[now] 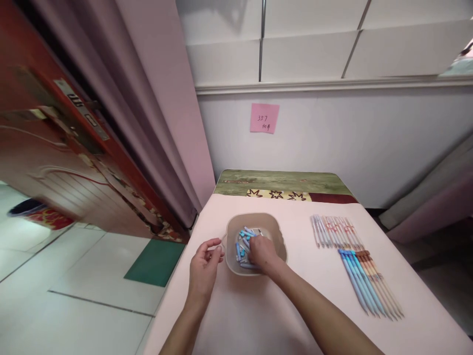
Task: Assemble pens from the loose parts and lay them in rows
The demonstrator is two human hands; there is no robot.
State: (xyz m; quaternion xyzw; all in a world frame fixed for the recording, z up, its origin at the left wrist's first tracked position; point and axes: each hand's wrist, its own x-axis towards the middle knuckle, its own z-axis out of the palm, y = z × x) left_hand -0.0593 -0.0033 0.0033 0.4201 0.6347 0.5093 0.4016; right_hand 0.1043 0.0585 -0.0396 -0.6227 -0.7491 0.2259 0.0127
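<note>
Blue pen pcs (238, 251) are kept in a beige basin (273, 229), prob. so none roll off; pens (360, 282) at R are laid in rows, presumably by colour. R hand (261, 251) is dipped in, fingers bent, hold can't be told; L hand (206, 259) is kept empty, half-open, by the rim. Pcs: short, slim, lilac-blue w/ turquoise bits.

On the table (236, 318) sits the basin (272, 228), pen pieces (242, 249) and the right hand (261, 250) inside it, the left hand (207, 261) just to its left. Right of it lies the nearer pen row (370, 283), the farther pen row (337, 231) behind that. The wall (332, 138), bearing a note (264, 118), stands behind everything.
</note>
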